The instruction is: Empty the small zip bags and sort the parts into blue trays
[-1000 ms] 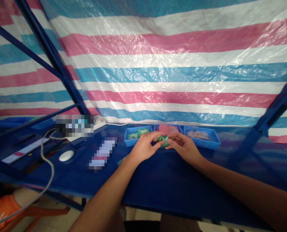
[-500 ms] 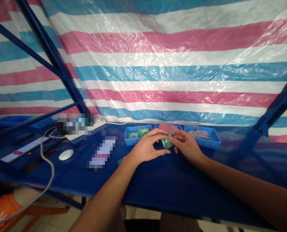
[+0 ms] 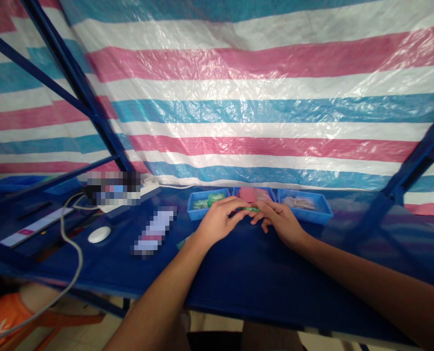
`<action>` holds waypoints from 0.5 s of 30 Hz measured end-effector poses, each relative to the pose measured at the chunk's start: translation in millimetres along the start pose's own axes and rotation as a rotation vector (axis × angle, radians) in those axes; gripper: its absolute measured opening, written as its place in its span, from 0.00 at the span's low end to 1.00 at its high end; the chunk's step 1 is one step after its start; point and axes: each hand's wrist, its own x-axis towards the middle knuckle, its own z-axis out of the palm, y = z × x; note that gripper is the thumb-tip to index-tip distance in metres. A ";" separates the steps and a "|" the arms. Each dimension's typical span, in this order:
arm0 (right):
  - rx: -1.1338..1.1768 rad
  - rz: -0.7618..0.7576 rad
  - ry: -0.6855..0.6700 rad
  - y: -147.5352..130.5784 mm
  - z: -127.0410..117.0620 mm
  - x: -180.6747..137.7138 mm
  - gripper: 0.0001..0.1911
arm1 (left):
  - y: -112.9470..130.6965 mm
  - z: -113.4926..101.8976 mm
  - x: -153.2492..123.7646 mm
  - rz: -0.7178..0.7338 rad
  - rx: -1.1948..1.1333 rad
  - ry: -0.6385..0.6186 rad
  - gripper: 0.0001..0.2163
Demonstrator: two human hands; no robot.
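Nearest the camera, 2 bare forearms reach out over the dark blue table (image 3: 238, 278). The left hand (image 3: 217, 222) and the right hand (image 3: 280, 222) meet just in front of a row of trays, palms down, fingers curled. Between their fingertips they pinch a small green piece (image 3: 249, 209), thin and flat, held level just above the table top; each hand grips 1 end of it. What the piece is exactly cannot be told at this size.

Left of the hands lie a white mouse (image 3: 99, 234) with its grey cable (image 3: 72, 243) looping off the table edge.

Just beyond the hands stand 3 blue trays side by side: the left tray (image 3: 198, 212) holds green pieces, the middle tray (image 3: 255, 190) pink ones, and the right tray (image 3: 321, 214) pale brownish ones.

Behind everything hangs a striped plastic sheet (image 3: 260, 97) in pink, white and blue, crossed by blue metal bars (image 3: 74, 73).
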 end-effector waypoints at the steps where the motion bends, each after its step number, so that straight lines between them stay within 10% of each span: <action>1: -0.015 -0.006 -0.023 -1.4 0.9 -0.9 0.22 | 0.5 -0.2 -0.1 -0.024 0.015 0.015 0.10; 15: -0.071 0.058 0.017 1.6 -3.7 -1.2 0.27 | 4.0 -1.3 -1.1 0.055 0.070 0.042 0.25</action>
